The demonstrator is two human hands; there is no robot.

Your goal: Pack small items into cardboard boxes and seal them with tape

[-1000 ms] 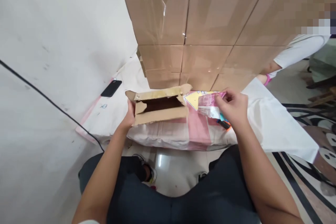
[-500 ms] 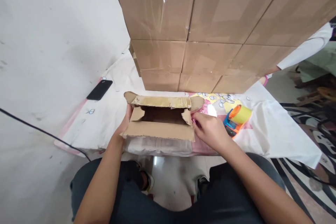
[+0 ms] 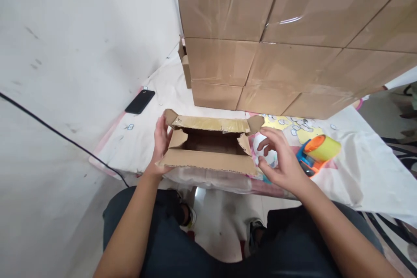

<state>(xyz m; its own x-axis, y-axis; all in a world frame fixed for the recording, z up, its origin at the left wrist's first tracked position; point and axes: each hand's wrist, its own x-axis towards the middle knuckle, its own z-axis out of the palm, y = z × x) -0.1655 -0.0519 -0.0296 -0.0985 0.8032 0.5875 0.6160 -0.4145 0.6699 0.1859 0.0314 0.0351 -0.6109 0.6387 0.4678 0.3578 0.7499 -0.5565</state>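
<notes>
Legible text: none. Phone (image 3: 140,102): carries one small pale mark near its upper edge, too small to identify. Packet (image 3: 256,142) beside the right hand (image 3: 282,160): coloured surface, partly covered by the fingers; wording cannot be read. Cloth (image 3: 345,173): printed pictorially, with small blue-outlined motifs and yellow patches. Cardboard box (image 3: 208,160) and stacked cartons (image 3: 221,58): plain brown faces, nothing readable on the visible sides.

From just above, one head-worn camera looks forward and steeply down at both hands (image 3: 282,159).
</notes>
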